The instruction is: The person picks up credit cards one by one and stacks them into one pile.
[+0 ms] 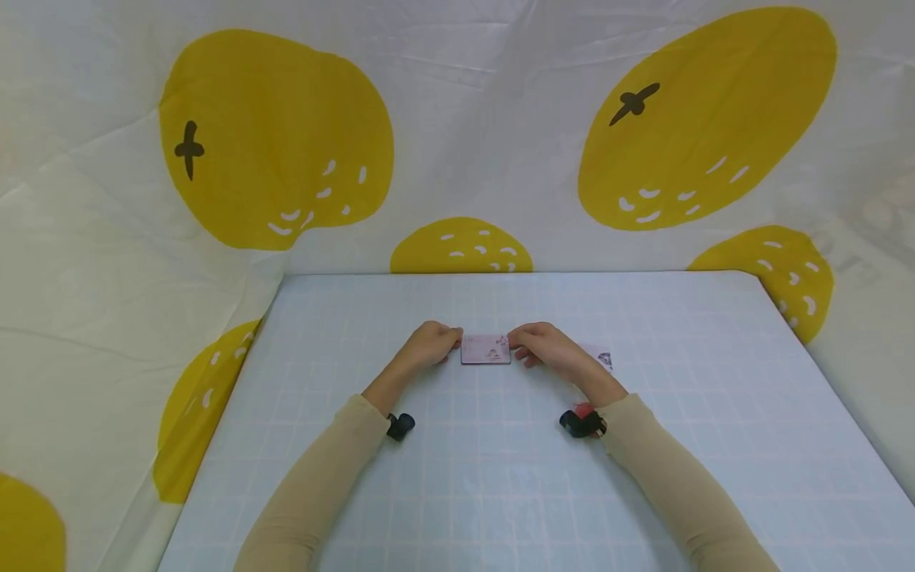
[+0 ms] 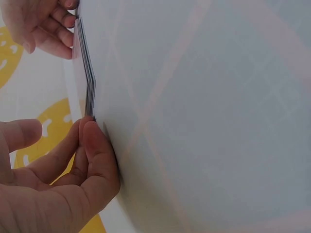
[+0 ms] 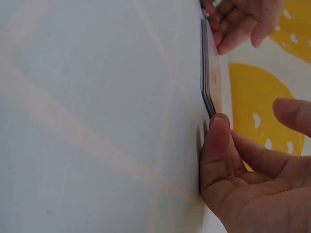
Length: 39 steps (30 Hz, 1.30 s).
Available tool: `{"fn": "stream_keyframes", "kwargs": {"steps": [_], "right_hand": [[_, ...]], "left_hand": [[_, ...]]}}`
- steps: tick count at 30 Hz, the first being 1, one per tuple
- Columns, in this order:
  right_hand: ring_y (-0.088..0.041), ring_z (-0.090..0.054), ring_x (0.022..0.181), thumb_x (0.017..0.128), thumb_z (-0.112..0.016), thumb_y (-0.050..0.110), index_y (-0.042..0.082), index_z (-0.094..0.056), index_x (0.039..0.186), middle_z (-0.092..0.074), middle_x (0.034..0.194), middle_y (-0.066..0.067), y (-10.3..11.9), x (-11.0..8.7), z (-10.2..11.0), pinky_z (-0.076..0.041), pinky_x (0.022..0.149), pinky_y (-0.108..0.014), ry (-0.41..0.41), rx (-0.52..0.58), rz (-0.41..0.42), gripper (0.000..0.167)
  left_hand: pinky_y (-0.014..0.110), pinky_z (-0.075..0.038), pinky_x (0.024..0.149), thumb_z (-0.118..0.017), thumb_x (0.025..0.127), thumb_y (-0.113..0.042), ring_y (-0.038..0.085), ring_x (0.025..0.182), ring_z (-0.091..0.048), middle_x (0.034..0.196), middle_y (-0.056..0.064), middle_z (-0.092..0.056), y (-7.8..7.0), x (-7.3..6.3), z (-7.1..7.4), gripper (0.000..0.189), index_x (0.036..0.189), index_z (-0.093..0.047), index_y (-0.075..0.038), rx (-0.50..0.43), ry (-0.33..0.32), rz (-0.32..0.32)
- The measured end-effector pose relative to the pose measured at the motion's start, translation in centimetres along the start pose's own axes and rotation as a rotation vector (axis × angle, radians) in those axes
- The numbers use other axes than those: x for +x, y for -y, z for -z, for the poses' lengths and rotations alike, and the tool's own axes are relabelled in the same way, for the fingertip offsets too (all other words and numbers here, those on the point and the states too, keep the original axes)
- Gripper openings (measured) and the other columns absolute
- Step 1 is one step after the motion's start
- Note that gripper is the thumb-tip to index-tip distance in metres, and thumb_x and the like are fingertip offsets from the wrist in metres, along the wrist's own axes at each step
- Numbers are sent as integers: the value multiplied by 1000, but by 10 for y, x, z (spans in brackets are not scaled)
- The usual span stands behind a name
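Note:
A small pink rectangular pad (image 1: 486,349) with a printed face and dark-edged thin layers lies flat at the middle of the table. The person's left hand (image 1: 433,343) pinches its left end between thumb and fingers, as the pad's edge (image 2: 90,90) shows in the left wrist view. At the opposite end, the right hand (image 1: 546,348) holds the right side in the same way. Close up in the right wrist view, the right thumb and fingers (image 3: 217,138) cover the near corner of the layered pad (image 3: 206,73).
A pale sheet with a dark printed mark (image 1: 604,360) lies partly hidden behind the right forearm. Something red (image 1: 584,409) shows beside the right wrist camera (image 1: 581,424). A white curtain with yellow fruit shapes (image 1: 279,143) hangs behind the checked table (image 1: 486,477).

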State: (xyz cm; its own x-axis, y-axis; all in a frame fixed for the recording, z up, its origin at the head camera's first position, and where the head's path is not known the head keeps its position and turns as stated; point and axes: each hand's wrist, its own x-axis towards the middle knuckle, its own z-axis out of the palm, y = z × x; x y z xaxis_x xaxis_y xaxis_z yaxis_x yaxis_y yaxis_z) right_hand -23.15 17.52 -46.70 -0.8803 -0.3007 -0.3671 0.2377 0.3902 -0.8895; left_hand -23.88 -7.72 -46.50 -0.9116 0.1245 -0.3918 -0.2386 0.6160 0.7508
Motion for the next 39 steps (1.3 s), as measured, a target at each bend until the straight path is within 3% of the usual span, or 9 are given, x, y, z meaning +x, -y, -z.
{"fn": "stream_keyframes", "kwargs": {"steps": [12,16,25,39], "right_hand": [[-33,-58,105,104,-50,21,-7,-58,131,-62,122,-21,6,-6,-1,-51,91,-41,3,6,-10,40],[-29,-59,102,104,-51,21,-6,-60,129,-63,120,-18,1,-3,-1,-52,87,-36,-3,9,-2,38],[-29,-60,102,104,-50,20,-6,-60,129,-64,120,-19,0,-3,0,-53,87,-36,0,8,11,38],[-28,-60,101,104,-49,20,-5,-60,129,-63,121,-18,-1,-4,1,-53,87,-34,2,26,1,37]], "left_hand": [[37,-43,80,-53,102,-38,21,78,-55,79,7,-57,-1,-2,0,37,103,-72,-6,8,4,3],[37,-43,80,-53,102,-38,21,81,-56,82,7,-59,0,-1,0,38,105,-72,-6,12,-3,13],[35,-46,79,-53,102,-37,19,80,-57,93,5,-64,3,-1,-1,37,107,-73,-6,5,-13,-13],[32,-48,76,-54,102,-37,18,77,-58,92,5,-63,5,-4,1,36,100,-73,-6,-27,-2,-33]]}}
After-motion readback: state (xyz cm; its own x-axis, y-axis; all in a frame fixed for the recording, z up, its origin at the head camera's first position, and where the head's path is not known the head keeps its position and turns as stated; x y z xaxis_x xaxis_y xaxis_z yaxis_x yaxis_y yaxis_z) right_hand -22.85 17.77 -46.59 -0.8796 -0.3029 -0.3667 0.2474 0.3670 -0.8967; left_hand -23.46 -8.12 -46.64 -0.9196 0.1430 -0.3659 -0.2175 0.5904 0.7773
